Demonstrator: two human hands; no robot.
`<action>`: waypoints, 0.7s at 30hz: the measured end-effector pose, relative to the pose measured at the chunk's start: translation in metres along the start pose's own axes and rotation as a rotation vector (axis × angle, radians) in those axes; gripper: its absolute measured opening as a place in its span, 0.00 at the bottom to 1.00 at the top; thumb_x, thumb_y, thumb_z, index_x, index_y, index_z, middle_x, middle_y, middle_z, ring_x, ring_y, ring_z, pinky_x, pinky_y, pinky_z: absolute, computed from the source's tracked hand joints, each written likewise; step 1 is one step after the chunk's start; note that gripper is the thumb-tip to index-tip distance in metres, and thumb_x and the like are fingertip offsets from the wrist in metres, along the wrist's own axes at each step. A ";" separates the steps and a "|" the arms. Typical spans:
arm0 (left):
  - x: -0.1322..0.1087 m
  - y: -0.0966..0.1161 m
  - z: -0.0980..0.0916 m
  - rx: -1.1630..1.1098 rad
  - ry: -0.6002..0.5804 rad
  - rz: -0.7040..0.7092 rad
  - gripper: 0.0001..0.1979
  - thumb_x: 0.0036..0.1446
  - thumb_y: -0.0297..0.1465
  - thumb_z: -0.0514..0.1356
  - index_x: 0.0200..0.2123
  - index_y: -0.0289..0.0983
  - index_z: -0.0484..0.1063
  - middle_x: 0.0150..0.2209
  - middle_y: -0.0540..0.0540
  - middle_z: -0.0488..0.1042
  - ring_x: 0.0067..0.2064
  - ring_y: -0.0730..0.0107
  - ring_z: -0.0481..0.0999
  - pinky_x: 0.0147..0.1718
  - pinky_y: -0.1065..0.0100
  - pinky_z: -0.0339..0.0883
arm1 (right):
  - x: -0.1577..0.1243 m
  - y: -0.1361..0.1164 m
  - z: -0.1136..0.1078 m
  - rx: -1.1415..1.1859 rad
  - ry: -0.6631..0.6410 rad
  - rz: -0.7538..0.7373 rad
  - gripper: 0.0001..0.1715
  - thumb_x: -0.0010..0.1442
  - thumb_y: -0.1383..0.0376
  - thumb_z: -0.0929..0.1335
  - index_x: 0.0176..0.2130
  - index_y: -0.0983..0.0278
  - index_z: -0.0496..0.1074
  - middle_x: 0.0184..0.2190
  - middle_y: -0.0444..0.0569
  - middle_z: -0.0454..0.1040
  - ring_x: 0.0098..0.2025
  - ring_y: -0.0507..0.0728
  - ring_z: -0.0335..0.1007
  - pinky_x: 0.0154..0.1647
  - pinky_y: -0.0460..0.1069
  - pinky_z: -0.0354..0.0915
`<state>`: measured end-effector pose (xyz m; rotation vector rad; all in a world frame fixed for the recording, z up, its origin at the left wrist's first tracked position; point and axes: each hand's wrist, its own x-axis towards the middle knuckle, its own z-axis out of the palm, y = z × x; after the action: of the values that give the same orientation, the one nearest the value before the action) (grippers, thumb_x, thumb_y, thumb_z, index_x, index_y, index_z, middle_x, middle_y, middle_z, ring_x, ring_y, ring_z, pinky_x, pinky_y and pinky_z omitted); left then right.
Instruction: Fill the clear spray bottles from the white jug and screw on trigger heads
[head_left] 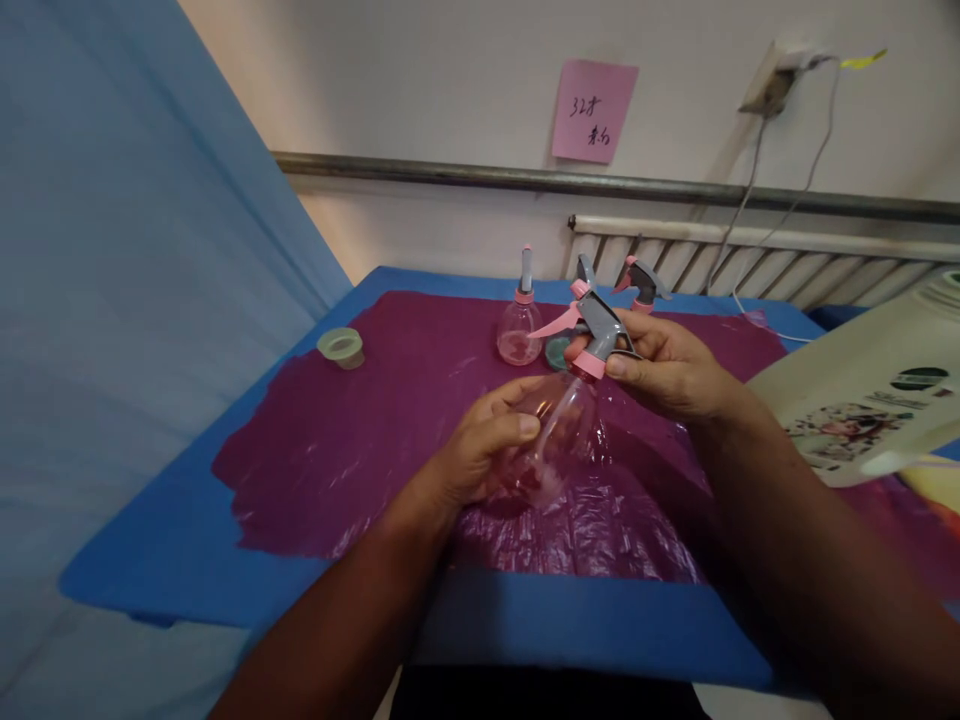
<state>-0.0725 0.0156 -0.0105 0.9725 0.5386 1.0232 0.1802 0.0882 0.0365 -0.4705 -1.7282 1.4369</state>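
My left hand [484, 445] is wrapped round the clear pink body of a spray bottle [559, 440], which is tilted above the purple plastic sheet [322, 450]. My right hand [667, 365] pinches the grey and pink trigger head [596, 330] at the bottle's neck. The head sits on the neck; whether it is screwed tight cannot be told. Both hands are closed.
A second small pink bottle with a grey tube [520, 325] stands behind, and another grey trigger head [643, 283] lies further back. A roll of tape [341, 347] rests at the left. A white printed bag [870, 400] lies at the right on the blue table [180, 540].
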 end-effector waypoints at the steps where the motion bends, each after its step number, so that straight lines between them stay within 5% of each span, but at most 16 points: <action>1: 0.000 0.001 0.000 -0.049 -0.035 -0.036 0.34 0.53 0.41 0.75 0.63 0.36 0.81 0.51 0.37 0.86 0.45 0.58 0.85 0.45 0.62 0.76 | 0.000 0.000 0.000 0.006 -0.009 0.001 0.20 0.67 0.57 0.82 0.57 0.55 0.85 0.51 0.48 0.87 0.48 0.55 0.83 0.61 0.53 0.77; 10: 0.001 0.003 0.000 -0.290 -0.191 -0.159 0.31 0.54 0.43 0.74 0.58 0.34 0.83 0.48 0.36 0.87 0.45 0.56 0.86 0.44 0.62 0.80 | -0.002 0.001 0.004 0.005 -0.028 -0.014 0.19 0.67 0.55 0.81 0.56 0.55 0.86 0.50 0.49 0.87 0.49 0.56 0.83 0.57 0.53 0.78; 17: 0.002 0.000 -0.005 -0.067 0.002 -0.080 0.35 0.54 0.42 0.75 0.62 0.34 0.82 0.48 0.37 0.86 0.40 0.64 0.83 0.39 0.67 0.76 | 0.003 0.005 0.002 -0.113 0.038 0.032 0.19 0.66 0.52 0.82 0.52 0.57 0.86 0.47 0.48 0.86 0.50 0.57 0.82 0.59 0.54 0.77; 21: 0.001 0.002 0.000 0.149 0.133 0.030 0.35 0.53 0.40 0.76 0.63 0.37 0.81 0.50 0.40 0.86 0.44 0.61 0.83 0.45 0.63 0.76 | 0.005 0.006 0.003 -0.175 0.089 0.067 0.19 0.66 0.50 0.82 0.49 0.58 0.85 0.44 0.48 0.84 0.47 0.57 0.79 0.56 0.54 0.77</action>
<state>-0.0729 0.0164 -0.0088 1.0515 0.7206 1.0909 0.1736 0.0909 0.0327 -0.6820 -1.7886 1.2954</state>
